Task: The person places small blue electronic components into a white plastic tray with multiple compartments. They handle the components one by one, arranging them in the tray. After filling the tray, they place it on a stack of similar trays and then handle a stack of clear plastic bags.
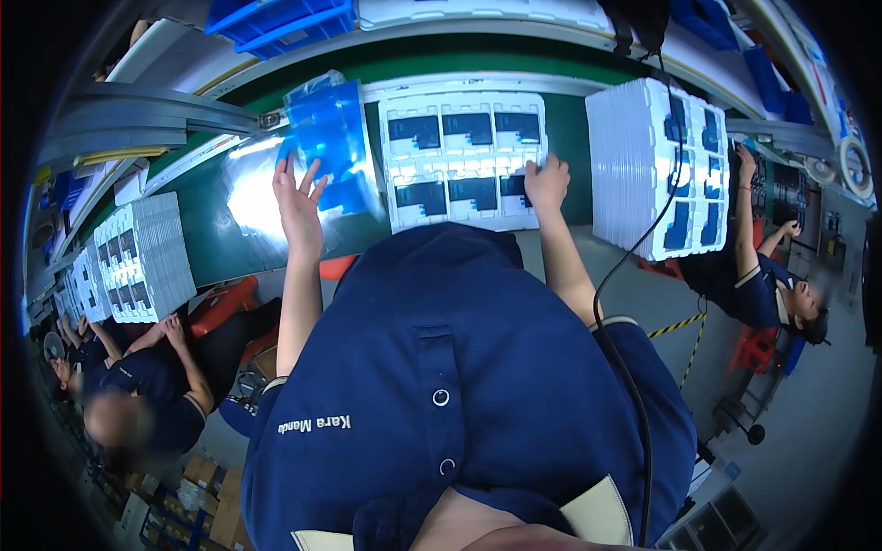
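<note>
on the green belt [211,239] ahead of the person, a white tray [464,161] lies flat with two rows of dark blue rectangular parts seated in its pockets. right hand [547,182] rests at the tray's near right corner, fingers curled down onto the rim; whether it pinches the edge or only presses on it cannot be told. left hand [299,197] is raised with fingers spread, fingertips touching the lower edge of a blue bag [331,142], which stands tilted just left of the tray and touches its left side. a shiny clear film [253,188] lies on the belt beneath and left of that hand. right of the tray, set slightly apart, stands a tall stack of white trays [643,165] with blue parts showing in its top layer. another stack of trays [142,257] stands well to the left on the belt. blue bins [280,20] sit beyond the belt. co-workers in dark blue sit on either side, one [767,275] at right reaching to the belt, one [156,386] at lower left.
</note>
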### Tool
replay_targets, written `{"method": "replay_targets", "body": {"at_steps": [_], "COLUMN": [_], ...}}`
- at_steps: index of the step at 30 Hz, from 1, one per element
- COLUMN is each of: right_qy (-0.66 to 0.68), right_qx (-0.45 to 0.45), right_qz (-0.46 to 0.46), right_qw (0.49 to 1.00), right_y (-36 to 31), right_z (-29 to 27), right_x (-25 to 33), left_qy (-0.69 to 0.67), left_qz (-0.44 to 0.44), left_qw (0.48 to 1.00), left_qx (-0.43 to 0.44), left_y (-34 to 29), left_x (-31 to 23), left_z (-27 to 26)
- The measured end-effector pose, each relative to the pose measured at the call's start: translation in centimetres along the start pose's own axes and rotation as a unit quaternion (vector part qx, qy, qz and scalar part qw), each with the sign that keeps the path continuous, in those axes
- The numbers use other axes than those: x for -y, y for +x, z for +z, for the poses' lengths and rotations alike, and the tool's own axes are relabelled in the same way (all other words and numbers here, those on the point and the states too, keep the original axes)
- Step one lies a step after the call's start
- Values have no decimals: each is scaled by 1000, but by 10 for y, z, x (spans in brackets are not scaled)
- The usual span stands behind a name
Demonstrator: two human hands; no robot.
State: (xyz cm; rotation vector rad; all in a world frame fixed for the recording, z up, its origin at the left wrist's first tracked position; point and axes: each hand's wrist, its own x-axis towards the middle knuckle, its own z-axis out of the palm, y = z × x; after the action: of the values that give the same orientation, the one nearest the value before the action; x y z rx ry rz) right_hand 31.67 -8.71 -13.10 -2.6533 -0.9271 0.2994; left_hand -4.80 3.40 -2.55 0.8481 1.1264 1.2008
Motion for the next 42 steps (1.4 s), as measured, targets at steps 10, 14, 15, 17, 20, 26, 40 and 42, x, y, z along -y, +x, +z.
{"method": "replay_targets", "body": {"at_steps": [10, 14, 15, 17, 20, 26, 40, 42], "right_qy": [-7, 3, 1, 22, 30, -82, 80, 265], "right_qx": [22, 32, 39, 36, 21, -85, -52, 0], "right_qz": [124, 171, 173, 189, 193, -34, 41, 83], "right_qw": [992, 985, 984, 981, 981, 992, 995, 961], "right_y": [1, 7, 10, 10, 5, -46, -52, -49], "right_z": [-19, -12, -5, 0, -1, 8, -16, -8], "right_x": [33, 38, 35, 31, 25, -25, -88, -109], "left_qy": [678, 646, 646, 647, 640, 582, 309, 264], "left_qz": [166, 165, 155, 167, 186, 177, 145, 169], "left_qw": [705, 737, 741, 737, 738, 793, 927, 939], "left_qx": [122, 105, 99, 101, 102, -28, -153, -140], "left_y": [-1, 1, -2, -2, 0, -14, -43, -36], "left_x": [103, 103, 101, 103, 102, 73, 58, 64], "left_z": [-16, -15, -15, -18, -17, -30, -75, -82]}}
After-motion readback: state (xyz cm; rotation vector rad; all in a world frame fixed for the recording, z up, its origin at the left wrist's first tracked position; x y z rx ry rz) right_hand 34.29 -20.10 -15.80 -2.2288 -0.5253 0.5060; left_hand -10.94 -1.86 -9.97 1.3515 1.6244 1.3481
